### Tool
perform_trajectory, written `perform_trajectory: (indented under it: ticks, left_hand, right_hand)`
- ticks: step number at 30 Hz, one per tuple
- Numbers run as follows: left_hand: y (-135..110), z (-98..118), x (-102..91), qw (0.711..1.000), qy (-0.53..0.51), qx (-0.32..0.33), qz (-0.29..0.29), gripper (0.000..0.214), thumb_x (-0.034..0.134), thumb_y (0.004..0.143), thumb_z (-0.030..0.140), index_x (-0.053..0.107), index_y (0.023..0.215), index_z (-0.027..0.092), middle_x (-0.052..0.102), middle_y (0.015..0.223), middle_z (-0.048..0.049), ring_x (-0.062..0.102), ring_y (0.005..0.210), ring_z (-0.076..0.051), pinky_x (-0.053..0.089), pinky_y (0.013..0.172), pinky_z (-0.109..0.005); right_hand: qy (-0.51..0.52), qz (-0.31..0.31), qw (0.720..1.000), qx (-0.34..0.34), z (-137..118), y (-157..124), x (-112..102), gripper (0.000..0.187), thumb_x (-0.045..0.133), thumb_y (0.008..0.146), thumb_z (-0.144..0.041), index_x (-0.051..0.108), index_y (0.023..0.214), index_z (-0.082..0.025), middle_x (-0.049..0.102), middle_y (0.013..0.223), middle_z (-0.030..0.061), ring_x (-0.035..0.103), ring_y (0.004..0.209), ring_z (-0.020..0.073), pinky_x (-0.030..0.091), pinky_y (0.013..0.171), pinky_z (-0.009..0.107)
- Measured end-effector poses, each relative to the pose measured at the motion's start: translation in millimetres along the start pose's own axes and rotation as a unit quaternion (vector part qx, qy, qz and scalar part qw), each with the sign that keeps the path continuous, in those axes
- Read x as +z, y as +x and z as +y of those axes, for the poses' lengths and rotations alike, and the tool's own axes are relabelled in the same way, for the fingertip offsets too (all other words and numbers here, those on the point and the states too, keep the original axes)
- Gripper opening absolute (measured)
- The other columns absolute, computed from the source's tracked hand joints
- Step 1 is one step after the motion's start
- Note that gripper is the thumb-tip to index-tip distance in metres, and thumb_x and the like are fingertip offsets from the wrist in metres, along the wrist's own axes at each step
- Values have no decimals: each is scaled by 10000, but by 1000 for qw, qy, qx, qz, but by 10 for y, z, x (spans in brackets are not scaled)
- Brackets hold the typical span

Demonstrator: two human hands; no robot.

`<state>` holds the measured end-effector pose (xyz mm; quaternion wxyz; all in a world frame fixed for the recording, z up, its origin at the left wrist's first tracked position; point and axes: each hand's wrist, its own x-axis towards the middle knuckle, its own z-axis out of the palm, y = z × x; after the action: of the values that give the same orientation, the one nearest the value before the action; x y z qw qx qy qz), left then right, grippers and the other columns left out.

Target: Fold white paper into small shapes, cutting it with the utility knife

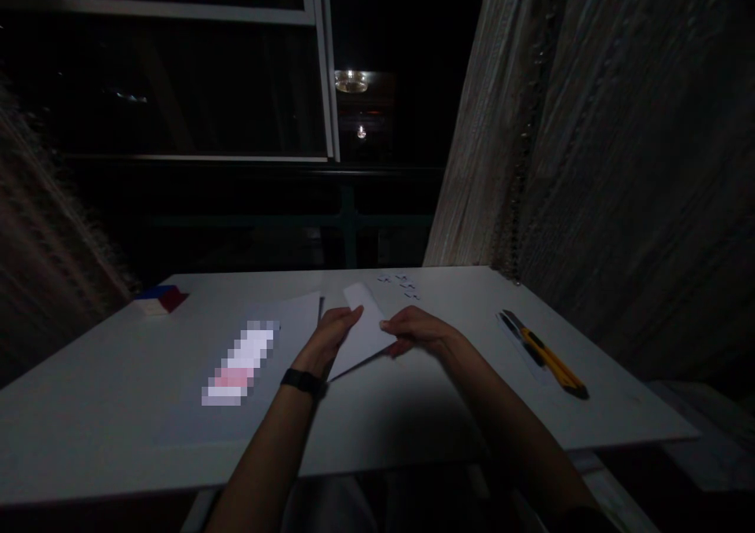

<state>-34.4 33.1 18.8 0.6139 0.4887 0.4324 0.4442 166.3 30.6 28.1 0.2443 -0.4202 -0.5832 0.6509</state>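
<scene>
Looking down through the head camera, I see a folded white sheet of paper held just above the middle of the white table, its far end tilted up and away from the body. The left hand pinches the paper's left edge, fingers curled over the top and thumb beneath. The right hand grips the right edge the same way, fingers pressed down on the paper. Both hands touch the sheet and sit close together. A black wristband circles the left wrist.

Just left of the hands a flat white sheet lies on the table, near the folded one; I cannot tell if they touch. Beyond the hands, a few small pale paper scraps are scattered near the far edge. Well to the right lies a yellow and black utility knife, pointing away. At the far left corner sits a small red, white and blue block. A pale ribbed curtain hangs at right beside a dark window.
</scene>
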Motion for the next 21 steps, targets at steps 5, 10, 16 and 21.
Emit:
perform_trajectory:
  ticks: [5, 10, 16, 21]
  left_hand:
    - [-57, 17, 94, 996, 63, 54, -36, 420, 685, 620, 527, 611, 638, 114, 616, 600, -39, 522, 502, -115, 380, 481, -222]
    - [-65, 30, 152, 986, 137, 98, -3, 431, 646, 643, 545, 584, 610, 120, 540, 542, -1, 454, 478, -96, 319, 451, -212]
    - [-29, 31, 172, 967, 193, 159, 37, 425, 583, 691, 536, 518, 548, 142, 456, 510, 33, 400, 488, -92, 302, 476, -222]
    - [-100, 92, 203, 930, 271, 243, 56, 350, 521, 773, 458, 580, 623, 147, 504, 556, 14, 443, 553, -119, 304, 513, -224]
  right_hand:
    - [28, 78, 993, -82, -25, 16, 75, 427, 764, 536, -484, 619, 606, -90, 564, 486, -6, 483, 426, 74, 357, 427, 195]
    - [-4, 186, 973, -139, -32, 43, 133, 430, 775, 501, -465, 532, 420, -120, 437, 373, -44, 363, 374, 51, 261, 406, 209]
    - [2, 196, 968, -160, -56, 27, 150, 392, 758, 513, -477, 604, 490, -117, 518, 434, -13, 426, 419, 81, 304, 443, 225]
    - [-54, 207, 953, -216, -81, 1, 72, 331, 761, 519, -432, 665, 563, -119, 603, 531, 13, 508, 500, 115, 374, 507, 239]
